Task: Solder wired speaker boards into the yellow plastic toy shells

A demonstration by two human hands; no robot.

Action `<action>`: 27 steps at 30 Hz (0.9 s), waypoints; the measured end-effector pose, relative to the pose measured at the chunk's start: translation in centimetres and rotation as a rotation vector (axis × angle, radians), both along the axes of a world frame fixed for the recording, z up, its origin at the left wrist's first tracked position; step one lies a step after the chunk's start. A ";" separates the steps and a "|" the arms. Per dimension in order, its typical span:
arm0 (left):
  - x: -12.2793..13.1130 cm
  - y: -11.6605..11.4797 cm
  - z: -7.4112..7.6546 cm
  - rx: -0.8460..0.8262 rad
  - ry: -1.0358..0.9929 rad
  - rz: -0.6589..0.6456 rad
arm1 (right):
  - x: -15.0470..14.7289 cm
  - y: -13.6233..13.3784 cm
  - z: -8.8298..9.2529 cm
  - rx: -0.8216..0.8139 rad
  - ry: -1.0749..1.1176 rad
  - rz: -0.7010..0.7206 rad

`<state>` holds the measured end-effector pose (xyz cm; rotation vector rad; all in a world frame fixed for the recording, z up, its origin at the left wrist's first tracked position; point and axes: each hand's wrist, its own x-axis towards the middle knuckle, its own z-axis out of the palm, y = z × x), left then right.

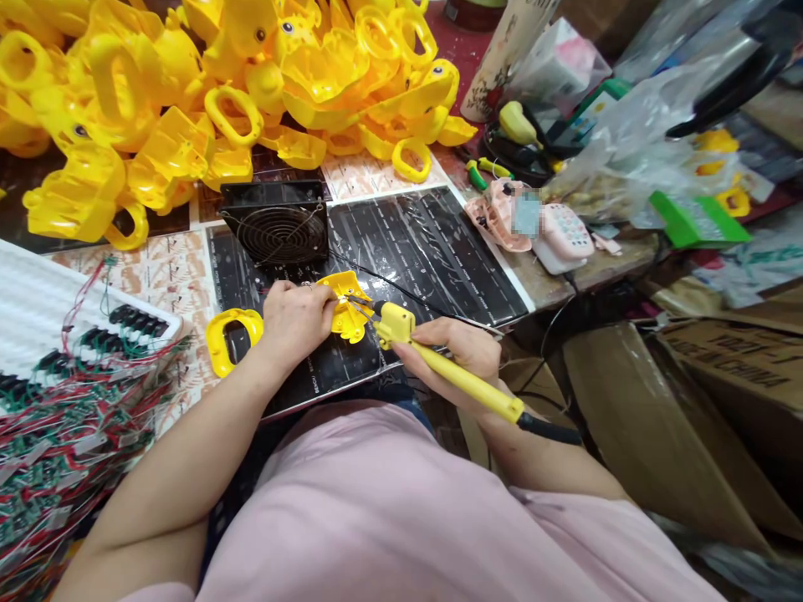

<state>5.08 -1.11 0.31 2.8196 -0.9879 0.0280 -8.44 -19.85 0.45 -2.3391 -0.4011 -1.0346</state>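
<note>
My left hand (294, 320) is closed around a yellow plastic toy shell (346, 308), holding it just above the black mat (432, 251). In my right hand (461, 351) a yellow soldering iron (439, 364) is gripped like a pen. Its metal tip touches the inside of the shell, where thin wires show. A black cable runs from the iron's rear end to the right. A yellow ring-shaped part (233, 339) lies on the mat left of my left hand.
A black fan (279, 223) stands behind the shell. Several yellow duck shells (188, 84) are piled at the back. A white tray of wired circuit parts (69, 376) sits left. A pink toy phone (552, 230), plastic bags and cardboard boxes (721, 376) crowd the right.
</note>
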 end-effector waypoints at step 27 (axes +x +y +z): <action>0.0 -0.2 0.1 0.015 0.022 0.022 | 0.4 -0.2 1.1 0.019 -0.042 -0.010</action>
